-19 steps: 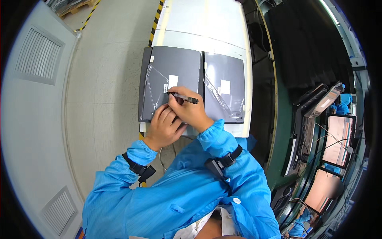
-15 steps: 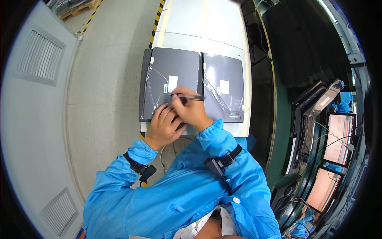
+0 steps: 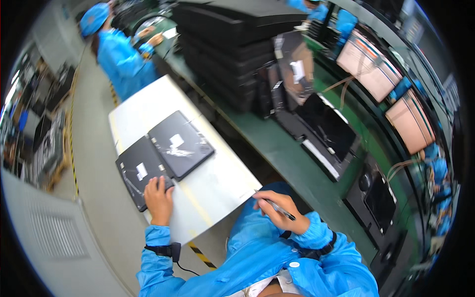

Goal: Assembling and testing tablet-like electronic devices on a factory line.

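Two flat dark grey panels with clear film and white labels, looking like laptop-sized units, lie side by side on a white table. The left panel has my left hand on its near right corner, fingers spread and lying on it. The right panel shows crumpled clear film by its label. My right hand is off the panels, near the table's front right corner, with a black and silver pen in its closed fingers.
The white table stands left of a long green bench. On the bench are a tall stack of black trays, wrapped panels and a dark screen unit. Lit monitors line the right. A co-worker in blue stands beyond the table.
My view has swung right and up, bringing the bench and co-worker in. My right hand has left the left panel with the pen and moved right; the left hand stays at that panel.
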`<state>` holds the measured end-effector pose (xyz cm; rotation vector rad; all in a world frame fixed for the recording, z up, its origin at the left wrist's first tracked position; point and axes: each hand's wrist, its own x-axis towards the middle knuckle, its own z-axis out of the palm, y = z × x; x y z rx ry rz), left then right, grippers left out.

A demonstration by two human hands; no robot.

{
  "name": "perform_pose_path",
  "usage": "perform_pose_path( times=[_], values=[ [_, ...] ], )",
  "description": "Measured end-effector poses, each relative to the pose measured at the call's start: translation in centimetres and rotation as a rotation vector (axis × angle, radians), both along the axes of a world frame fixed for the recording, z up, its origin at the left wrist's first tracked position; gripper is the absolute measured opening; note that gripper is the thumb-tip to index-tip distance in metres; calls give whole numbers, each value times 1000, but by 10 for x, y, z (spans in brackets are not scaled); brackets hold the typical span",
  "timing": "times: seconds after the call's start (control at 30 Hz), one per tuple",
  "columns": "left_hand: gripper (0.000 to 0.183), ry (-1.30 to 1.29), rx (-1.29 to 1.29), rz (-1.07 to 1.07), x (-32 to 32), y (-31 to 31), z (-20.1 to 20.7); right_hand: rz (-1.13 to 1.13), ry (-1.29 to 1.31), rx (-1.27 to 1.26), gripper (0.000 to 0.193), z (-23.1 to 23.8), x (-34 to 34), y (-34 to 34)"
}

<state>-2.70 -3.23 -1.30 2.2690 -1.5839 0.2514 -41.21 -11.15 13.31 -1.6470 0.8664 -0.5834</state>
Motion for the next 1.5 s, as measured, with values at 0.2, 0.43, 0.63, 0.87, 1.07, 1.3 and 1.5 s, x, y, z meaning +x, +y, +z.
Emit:
perform_pose_path(
  times=[0.2, 0.43, 0.63, 0.87, 1.07, 1.3, 1.5],
  values=[
    [53, -60, -92, 94, 70, -49, -72, -134, 100, -306, 23, -10, -129, 67],
    [69, -299, -652, -36, -15, -173, 105, -264, 204, -474, 20, 3, -187, 113],
    [89, -280, -931, -492, -150, -267, 298, -407, 312, -648, 21, 33, -214, 123],
    [53, -296, -699, -634, -131, -286, 332, -438, 333, -721, 20, 31, -244, 135],
    [57, -614, -743, -304, -240, -103, 314, -266, 292, -743, 28, 38, -242, 106],
    [56, -315, -174, -250, -271, 35, 151, -87, 176, -893, 27, 63, -198, 36],
    [56, -18, -63, -225, -298, 7, 12, -136, 221, -745, 30, 55, -150, -71]
  ],
)
